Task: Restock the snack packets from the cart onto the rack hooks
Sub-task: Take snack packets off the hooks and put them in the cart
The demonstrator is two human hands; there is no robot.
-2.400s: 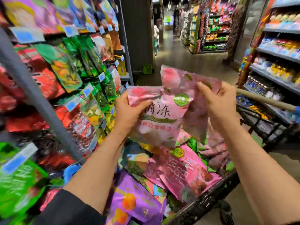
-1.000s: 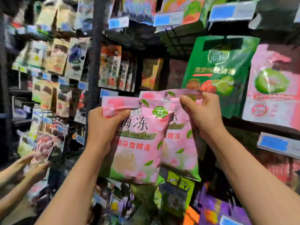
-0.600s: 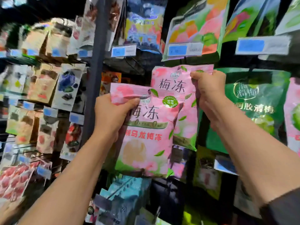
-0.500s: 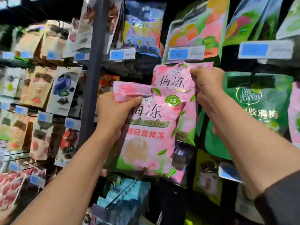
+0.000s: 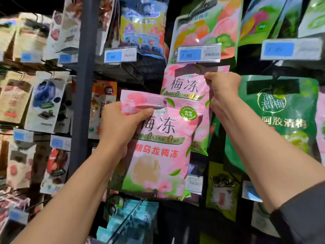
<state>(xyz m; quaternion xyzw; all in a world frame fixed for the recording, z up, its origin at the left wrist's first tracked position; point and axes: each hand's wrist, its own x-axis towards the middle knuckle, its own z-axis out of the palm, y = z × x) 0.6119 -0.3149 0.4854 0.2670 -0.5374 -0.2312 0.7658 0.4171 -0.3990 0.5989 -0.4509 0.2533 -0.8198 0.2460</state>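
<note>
— Snack packets, two pink ones, are in the hands. The near pink packet (image 5: 158,148) is in the left hand (image 5: 123,127), which grips its top left corner: the thumb lies across the front, and the other fingers are hidden behind the film.

— And the second one?

— The far pink packet (image 5: 184,85) is higher and further back, against the rack. The right hand (image 5: 223,92) pinches its upper right edge, with the fingers curled. The near packet covers its lower left part, and the hand covers a part of its right side.

— Is it already on a hook?

— I cannot tell. A dark patch sits at its top edge, just under the price tag (image 5: 198,53), and the hook itself is not visible to me.

— How do the arms stand?

— Both forearms rise from the lower corners toward the middle. A dark sleeve (image 5: 302,213) shows at the right lower edge, cut off by the frame.

— What is around them?

— The green packet (image 5: 281,117) hangs just beside the right hand, to its right. The grey upright post (image 5: 84,85) stands near the left hand, to its left. Between post and far packet is a dark gap with thin wires. Under the near packet hangs a blue packet (image 5: 130,221). The packets at the far left are blurred, and their print is not readable.
</note>
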